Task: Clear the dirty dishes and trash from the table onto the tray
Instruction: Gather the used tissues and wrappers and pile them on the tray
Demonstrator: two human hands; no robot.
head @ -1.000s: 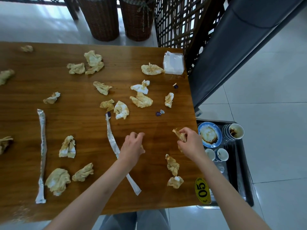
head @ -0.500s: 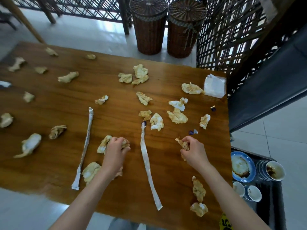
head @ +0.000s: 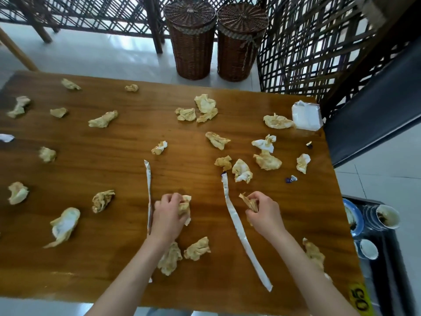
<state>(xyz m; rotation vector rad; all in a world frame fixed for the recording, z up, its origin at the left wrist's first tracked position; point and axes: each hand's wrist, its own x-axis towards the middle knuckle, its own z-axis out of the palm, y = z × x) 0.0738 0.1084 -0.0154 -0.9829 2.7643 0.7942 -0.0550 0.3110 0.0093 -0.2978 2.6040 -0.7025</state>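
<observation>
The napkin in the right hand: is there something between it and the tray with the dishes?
Nothing visible blocks it. The right hand holds a crumpled napkin above the table; the tray sits lower, past the table's right edge. Only one flat napkin lies near that edge.

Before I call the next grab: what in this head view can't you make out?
- Tray: cut off by the right edge and hidden behind the table corner; free space unknown.
- Blue plate: half hidden behind the table edge.
- Napkin under the left hand: mostly covered by fingers.
- Small wrappers: too small to identify.
- Napkin behind the right forearm: partly hidden.
</observation>
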